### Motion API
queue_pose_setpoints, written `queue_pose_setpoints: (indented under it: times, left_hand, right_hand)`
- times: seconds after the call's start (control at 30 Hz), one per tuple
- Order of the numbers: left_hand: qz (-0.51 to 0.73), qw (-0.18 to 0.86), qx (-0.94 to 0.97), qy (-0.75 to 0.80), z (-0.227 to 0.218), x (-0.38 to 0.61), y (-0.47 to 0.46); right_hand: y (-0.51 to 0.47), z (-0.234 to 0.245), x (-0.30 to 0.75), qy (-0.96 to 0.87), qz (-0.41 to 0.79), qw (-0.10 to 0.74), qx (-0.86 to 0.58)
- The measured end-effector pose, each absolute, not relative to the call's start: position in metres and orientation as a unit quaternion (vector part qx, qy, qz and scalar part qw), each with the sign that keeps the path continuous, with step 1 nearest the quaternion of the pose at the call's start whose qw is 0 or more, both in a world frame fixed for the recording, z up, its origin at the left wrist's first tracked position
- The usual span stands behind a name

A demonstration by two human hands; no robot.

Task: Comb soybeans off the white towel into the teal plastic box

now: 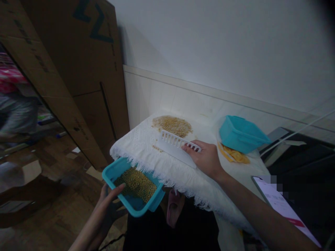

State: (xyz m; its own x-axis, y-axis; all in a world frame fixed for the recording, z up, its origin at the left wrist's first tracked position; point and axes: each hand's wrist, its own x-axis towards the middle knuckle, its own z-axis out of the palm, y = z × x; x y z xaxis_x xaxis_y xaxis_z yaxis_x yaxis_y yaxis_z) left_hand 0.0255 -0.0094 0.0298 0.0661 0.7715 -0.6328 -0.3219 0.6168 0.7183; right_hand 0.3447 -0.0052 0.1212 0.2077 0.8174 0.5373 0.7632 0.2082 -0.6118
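My left hand [108,204] grips a teal plastic tray [111,172] from below, thumb on its rim, just under the table's near edge. The tray holds a layer of yellow beans [137,184]. My right hand [206,158] is closed on a white slotted scraper [174,144] that rests on the white fringed cloth [146,146]. A pile of the same beans [172,125] lies on the cloth just beyond the scraper, and a few stray beans sit beside it.
A second teal tray [242,134] stands tilted at the back right, over a yellow object [234,155]. A phone [281,205] lies at the right. Big cardboard sheets [78,69] lean at the left. Wooden floor lies below.
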Motion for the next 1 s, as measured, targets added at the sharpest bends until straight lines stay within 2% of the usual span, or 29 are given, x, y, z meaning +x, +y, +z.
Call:
queue_pose_setpoints:
  times: [0.3, 1.0]
  left_hand:
    - [0.379, 0.671, 0.231, 0.594, 0.03, 0.03, -0.01]
    - [0.39, 0.671, 0.232, 0.587, 0.028, 0.028, -0.013]
  right_hand:
    - [-0.007, 0.12, 0.35, -0.619, 0.027, 0.464, -0.633]
    - [-0.015, 0.111, 0.338, -0.62, 0.056, 0.467, -0.628]
